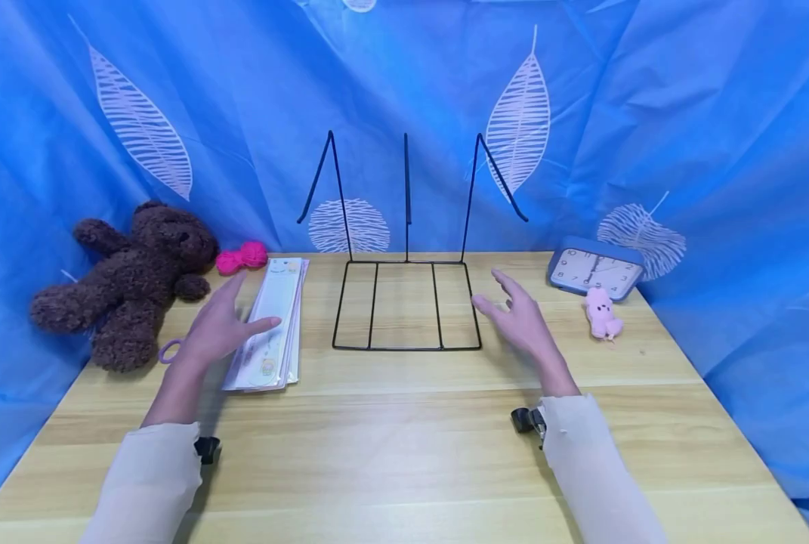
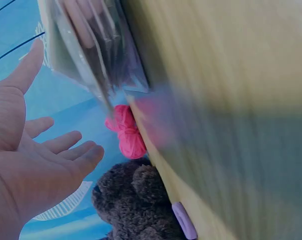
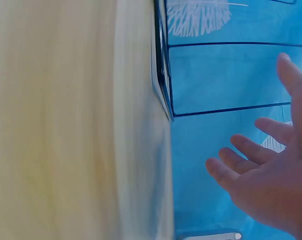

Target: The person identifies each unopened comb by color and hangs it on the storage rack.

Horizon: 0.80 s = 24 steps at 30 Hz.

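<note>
A black wire book stand [image 1: 406,302] stands at the middle back of the wooden table [image 1: 404,446], with three upright wire dividers. A flat stack of thin books in clear sleeves [image 1: 273,321] lies to its left. My left hand [image 1: 217,325] hovers open over the stack's left edge, thumb stretched across the books; the left wrist view shows the left hand's [image 2: 38,150] fingers spread and holding nothing, the stack [image 2: 90,45] beyond. My right hand [image 1: 516,313] is open just right of the stand's base, empty, with fingers [image 3: 241,165] spread near the stand's wires [image 3: 163,75].
A brown plush bear [image 1: 128,283] lies at the back left, with a pink yarn bow [image 1: 241,258] and a lilac ring [image 1: 171,351] near it. A blue alarm clock [image 1: 594,270] and a small pink plush toy [image 1: 603,313] sit back right. Blue leaf-print cloth surrounds the table.
</note>
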{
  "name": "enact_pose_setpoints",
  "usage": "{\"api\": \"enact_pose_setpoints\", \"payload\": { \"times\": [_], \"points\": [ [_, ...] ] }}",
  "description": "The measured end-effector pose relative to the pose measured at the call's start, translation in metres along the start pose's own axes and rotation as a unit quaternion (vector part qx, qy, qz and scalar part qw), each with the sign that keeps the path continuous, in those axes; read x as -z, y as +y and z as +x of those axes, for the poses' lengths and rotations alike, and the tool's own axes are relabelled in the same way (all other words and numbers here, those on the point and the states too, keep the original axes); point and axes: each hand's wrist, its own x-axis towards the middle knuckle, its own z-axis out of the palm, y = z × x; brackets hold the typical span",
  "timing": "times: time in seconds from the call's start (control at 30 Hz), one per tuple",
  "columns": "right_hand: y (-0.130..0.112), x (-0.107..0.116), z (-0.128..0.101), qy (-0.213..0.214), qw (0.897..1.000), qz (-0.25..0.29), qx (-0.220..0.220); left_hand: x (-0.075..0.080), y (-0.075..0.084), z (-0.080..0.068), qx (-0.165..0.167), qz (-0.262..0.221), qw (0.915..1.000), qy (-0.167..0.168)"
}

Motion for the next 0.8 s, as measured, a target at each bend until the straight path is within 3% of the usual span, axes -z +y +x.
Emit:
{"api": "enact_pose_setpoints", "payload": {
  "times": [0.2, 0.3, 0.5, 0.67, 0.8],
  "points": [
    [0.01, -0.005, -0.002, -0.023, 0.994, 0.105, -0.014, -0.002, -0.004, 0.001, 0.028, -0.016, 0.9988, -0.036],
    [0.018, -0.009, -0.004, -0.037, 0.991, 0.127, -0.034, -0.003, -0.006, 0.001, 0.045, -0.019, 0.9974, -0.053],
    [0.025, -0.016, -0.008, -0.059, 0.995, 0.071, -0.049, -0.006, -0.008, 0.002, 0.068, -0.028, 0.9947, -0.072],
    [0.024, -0.018, -0.009, -0.068, 0.997, -0.007, -0.046, -0.008, -0.008, 0.003, 0.065, -0.018, 0.994, -0.087],
    [0.023, -0.018, -0.009, -0.079, 0.996, -0.023, -0.041, -0.009, -0.006, 0.003, 0.06, -0.015, 0.9941, -0.089]
  ]
}}
